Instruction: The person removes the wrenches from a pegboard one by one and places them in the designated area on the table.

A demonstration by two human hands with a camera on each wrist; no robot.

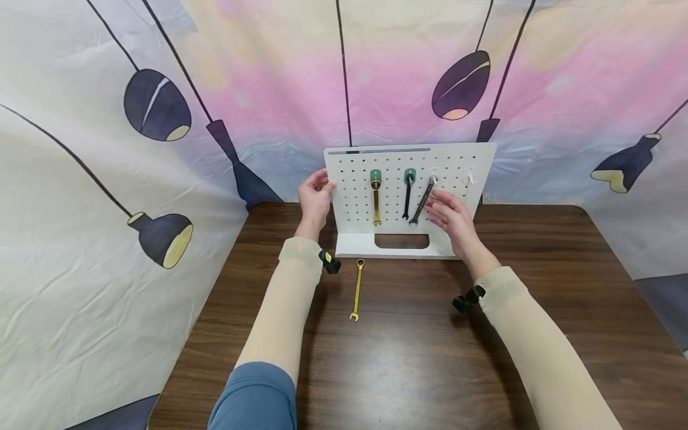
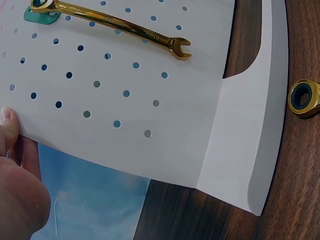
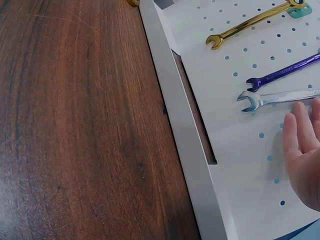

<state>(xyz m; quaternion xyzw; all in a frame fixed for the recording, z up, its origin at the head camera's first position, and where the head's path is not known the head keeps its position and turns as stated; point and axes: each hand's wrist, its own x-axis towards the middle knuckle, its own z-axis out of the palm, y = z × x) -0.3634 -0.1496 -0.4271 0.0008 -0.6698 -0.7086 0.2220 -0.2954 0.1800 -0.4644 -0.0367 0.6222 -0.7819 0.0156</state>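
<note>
A white pegboard stands on the table, and my left hand pinches its left edge between thumb and fingers. Hanging on it are a gold wrench and a dark purple wrench, each from a green-backed hook. A silver wrench hangs at a slant, its lower jaw swung left close to the purple one. My right hand is beside the silver wrench, fingers extended; in the right wrist view the fingertips are right at its shaft. Its upper end is out of that view.
Another gold wrench lies on the brown wooden table in front of the board's base. To the right of the silver wrench, a clear hook sits on the board. Behind hangs a patterned cloth.
</note>
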